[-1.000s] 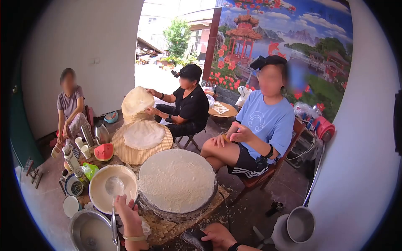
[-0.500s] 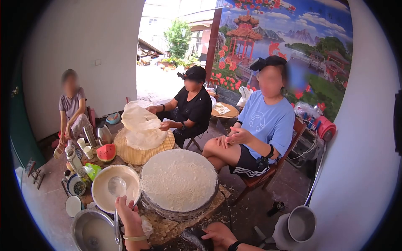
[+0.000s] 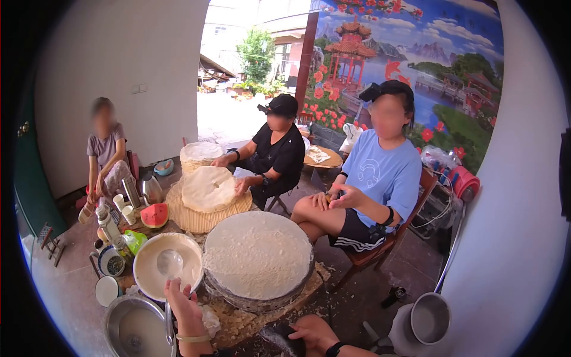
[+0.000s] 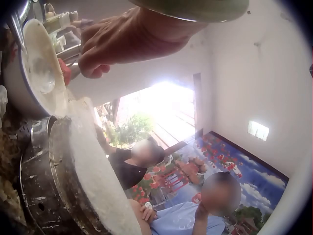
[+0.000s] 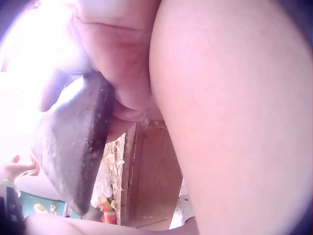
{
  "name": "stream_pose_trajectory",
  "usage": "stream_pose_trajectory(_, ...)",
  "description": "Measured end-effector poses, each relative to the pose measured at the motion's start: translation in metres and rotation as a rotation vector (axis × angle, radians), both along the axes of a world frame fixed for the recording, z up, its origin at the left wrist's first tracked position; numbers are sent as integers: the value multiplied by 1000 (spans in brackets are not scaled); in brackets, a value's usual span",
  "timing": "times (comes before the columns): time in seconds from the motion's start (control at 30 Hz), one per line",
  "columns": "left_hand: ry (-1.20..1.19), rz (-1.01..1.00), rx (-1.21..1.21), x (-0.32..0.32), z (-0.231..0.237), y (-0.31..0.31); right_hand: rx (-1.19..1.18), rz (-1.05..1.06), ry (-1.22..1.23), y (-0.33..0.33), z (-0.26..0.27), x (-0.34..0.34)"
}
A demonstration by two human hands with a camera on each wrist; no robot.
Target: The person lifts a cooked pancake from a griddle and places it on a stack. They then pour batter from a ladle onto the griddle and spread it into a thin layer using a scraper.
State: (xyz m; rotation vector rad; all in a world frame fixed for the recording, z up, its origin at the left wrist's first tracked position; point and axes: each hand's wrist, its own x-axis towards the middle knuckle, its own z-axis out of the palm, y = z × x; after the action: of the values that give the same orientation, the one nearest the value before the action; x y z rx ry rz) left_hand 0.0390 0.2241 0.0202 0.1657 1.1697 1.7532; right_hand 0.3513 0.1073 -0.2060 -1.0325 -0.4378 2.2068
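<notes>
My left hand [image 3: 185, 309] hangs beside a cream basin [image 3: 141, 285], its fingers loosely bent and nothing visible in them; the left wrist view shows this hand [image 4: 117, 44] above the basin's level. A ladle [image 3: 170, 262] lies in the basin, and a metal handle [image 3: 169, 324] stands left of my wrist. With my right hand [image 3: 315, 334] I grip a dark, pointed, flour-marked object [image 3: 282, 340], which fills much of the right wrist view [image 5: 73, 142]. A round griddle [image 3: 259, 253] with a pale, bumpy layer on top is between and beyond my hands.
Beyond the griddle, a flatbread [image 3: 208, 189] lies on a round woven mat [image 3: 190, 220]. Watermelon [image 3: 154, 215], cups and bottles stand left. A steel pot [image 3: 113, 327] is front left. One person in black handles the flatbread; others sit right and far left.
The person in black has lowered the raised flatbread onto the mat. The head view has shifted slightly left. My hands have hardly moved.
</notes>
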Motion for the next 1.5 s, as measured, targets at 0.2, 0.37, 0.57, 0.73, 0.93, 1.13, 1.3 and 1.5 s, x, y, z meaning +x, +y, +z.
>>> stream_pose_trajectory(0.2, 4, -30, -19, 1, 7, -4, 15, 30, 60, 3, -12, 3)
stream_pose_trajectory(0.37, -2, -23, -17, 2, 6, -3, 17, 33, 71, 3, 0, 4)
stream_pose_trajectory(0.57, -14, -9, -3, 3, -1, -1, 18, 39, 77, 4, 5, 4)
stream_pose_trajectory(0.73, -4, -18, 4, 3, -2, -1, 18, 44, 80, 5, 8, 6)
stream_pose_trajectory(0.93, -4, -10, -7, 6, 0, -2, 20, 47, 81, 5, 11, 7)
stream_pose_trajectory(1.13, -5, -32, -29, 8, 10, -6, 20, 52, 92, 2, 12, 6)
stream_pose_trajectory(1.3, -13, -38, -19, 11, 18, -11, 13, 55, 112, -2, 19, 3)
stream_pose_trajectory(1.5, 5, -41, -34, 11, 18, -10, 7, 67, 131, -3, 29, -3)
